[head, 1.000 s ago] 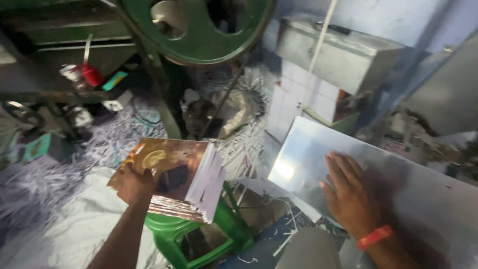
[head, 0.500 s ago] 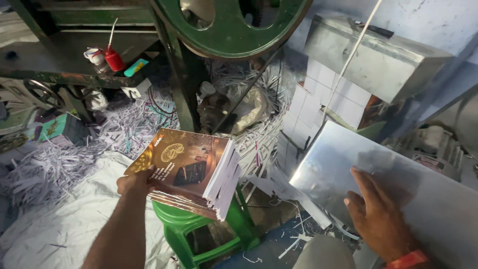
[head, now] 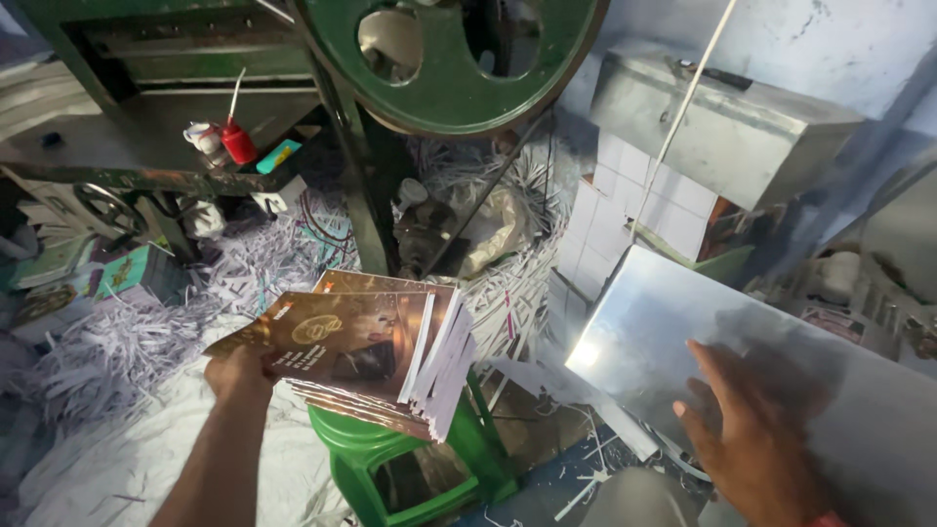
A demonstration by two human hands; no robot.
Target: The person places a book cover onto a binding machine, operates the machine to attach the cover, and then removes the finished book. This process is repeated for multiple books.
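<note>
booklets (head: pixel 371 356) are resting stacked on the green stool (head: pixel 410 468), and i'm gripping their left edge with my left hand (head: pixel 239 371). my right hand (head: pixel 756 444) is lying flat, fingers spread, on the metal sheet (head: pixel 664 332).

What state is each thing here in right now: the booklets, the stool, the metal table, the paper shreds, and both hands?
Stack of booklets: gripped at its left edge, fanned at the right.
Left hand: closed on the stack.
Right hand: open, flat on the table.
Metal table: shiny, bare.
Green stool: upright under the stack.
Paper shreds: heaped loosely on the floor.
Red oil bottle: upright.
</note>
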